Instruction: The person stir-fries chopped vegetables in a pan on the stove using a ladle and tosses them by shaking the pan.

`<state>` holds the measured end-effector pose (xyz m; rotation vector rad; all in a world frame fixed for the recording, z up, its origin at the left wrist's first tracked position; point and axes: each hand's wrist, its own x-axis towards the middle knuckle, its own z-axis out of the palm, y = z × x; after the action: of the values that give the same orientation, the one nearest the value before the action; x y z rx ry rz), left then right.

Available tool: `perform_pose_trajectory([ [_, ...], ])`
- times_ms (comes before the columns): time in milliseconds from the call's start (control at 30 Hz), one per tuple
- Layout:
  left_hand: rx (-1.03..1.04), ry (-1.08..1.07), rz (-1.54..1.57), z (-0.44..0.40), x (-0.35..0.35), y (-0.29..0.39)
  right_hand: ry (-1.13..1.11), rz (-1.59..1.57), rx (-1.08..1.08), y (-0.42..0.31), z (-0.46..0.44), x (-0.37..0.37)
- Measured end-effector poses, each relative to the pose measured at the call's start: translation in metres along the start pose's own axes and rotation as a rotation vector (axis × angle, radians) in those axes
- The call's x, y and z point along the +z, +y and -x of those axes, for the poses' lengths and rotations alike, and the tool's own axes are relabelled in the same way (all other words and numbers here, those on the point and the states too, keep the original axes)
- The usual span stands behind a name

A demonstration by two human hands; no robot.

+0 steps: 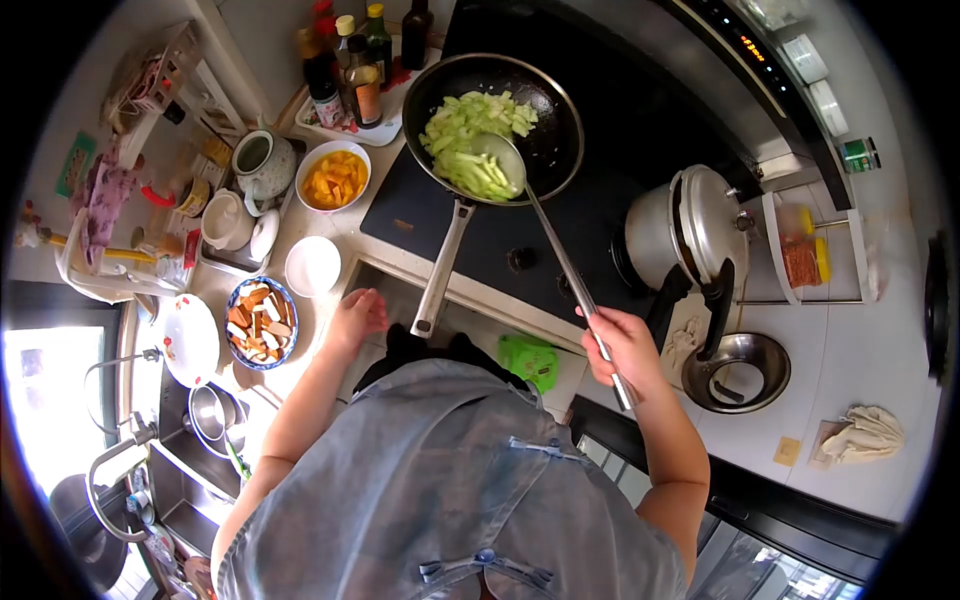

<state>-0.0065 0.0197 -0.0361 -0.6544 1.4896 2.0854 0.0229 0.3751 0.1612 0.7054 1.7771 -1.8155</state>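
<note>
My right hand is wrapped round the long steel handle of a ladle. The ladle's round head lies among pale green sliced vegetable pieces in a dark frying pan. My left hand is empty, its fingers loosely bent. It is near the counter edge, left of the pan's handle and apart from it. Close to that hand stand a small white bowl and a blue-rimmed bowl of brown-and-white chunks. Farther back is a white bowl of orange-yellow pieces.
The pan sits on a black cooktop. A pressure cooker stands at right, with a metal basin nearby. Several sauce bottles crowd the back left. A sink is at lower left; a green bag lies below the counter.
</note>
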Motion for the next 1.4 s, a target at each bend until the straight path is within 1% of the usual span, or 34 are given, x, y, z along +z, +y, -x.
perform_pose_trajectory([
  [33, -0.002, -0.005, -0.005, 0.001, 0.0, -0.001, -0.007, -0.04, 0.042, -0.006, 0.007, 0.002],
  [167, 0.002, -0.014, -0.017, 0.007, 0.0, 0.002, -0.109, 0.211, -0.056, -0.007, 0.005, -0.019],
  [200, 0.003, -0.019, -0.017, 0.007, 0.001, 0.002, -0.116, 0.241, -0.028, -0.009, 0.002, -0.023],
  [300, -0.001, 0.014, -0.003, 0.007, 0.002, -0.002, -0.139, 0.351, -0.133, 0.011, -0.034, -0.031],
  [400, 0.003, -0.002, -0.037, 0.011, 0.004, -0.001, 0.011, 0.311, -0.247, 0.007, -0.071, -0.02],
  [433, 0.005, -0.004, -0.031, 0.012, 0.004, 0.0, 0.037, 0.358, -0.342, 0.004, -0.086, -0.018],
  [467, 0.006, -0.01, -0.027, 0.012, 0.004, -0.001, 0.13, 0.347, -0.361, 0.002, -0.101, -0.012],
  [500, 0.005, -0.017, -0.023, 0.013, 0.004, -0.003, 0.155, 0.33, -0.441, 0.003, -0.118, -0.009],
  [567, 0.0, -0.033, -0.051, 0.014, 0.004, -0.004, 0.181, 0.242, -0.419, -0.001, -0.14, -0.003],
  [667, -0.012, -0.038, -0.068, 0.014, 0.003, -0.003, 0.05, 0.331, -0.338, -0.002, -0.128, 0.0],
  [833, -0.021, 0.001, -0.048, 0.012, 0.001, -0.006, -0.136, 0.497, -0.253, -0.016, -0.048, -0.023],
  [900, -0.032, 0.018, -0.056, 0.017, 0.004, -0.002, -0.175, 0.512, -0.148, -0.017, -0.035, -0.037],
  [967, -0.041, 0.01, -0.066, 0.015, 0.004, -0.004, -0.118, 0.579, -0.146, -0.013, -0.041, -0.051],
  [1000, -0.046, 0.005, -0.073, 0.015, 0.004, -0.004, -0.087, 0.49, -0.184, -0.01, -0.046, -0.053],
  [1033, -0.046, 0.001, -0.081, 0.015, 0.005, -0.003, -0.027, 0.473, -0.176, -0.009, -0.052, -0.052],
  [1067, -0.045, -0.002, -0.088, 0.015, 0.007, -0.002, -0.002, 0.421, -0.218, -0.005, -0.063, -0.051],
  [1167, -0.039, -0.025, -0.084, 0.012, 0.008, -0.004, 0.098, 0.238, -0.29, 0.009, -0.11, -0.032],
  [1233, -0.037, -0.032, -0.09, 0.013, 0.01, -0.004, 0.107, 0.174, -0.354, 0.015, -0.135, -0.007],
  [1300, -0.037, -0.023, -0.117, 0.016, 0.015, 0.002, 0.082, 0.207, -0.339, 0.011, -0.136, 0.015],
  [1400, -0.038, -0.012, -0.117, 0.018, 0.015, 0.004, -0.1, 0.278, -0.313, 0.002, -0.104, 0.01],
])
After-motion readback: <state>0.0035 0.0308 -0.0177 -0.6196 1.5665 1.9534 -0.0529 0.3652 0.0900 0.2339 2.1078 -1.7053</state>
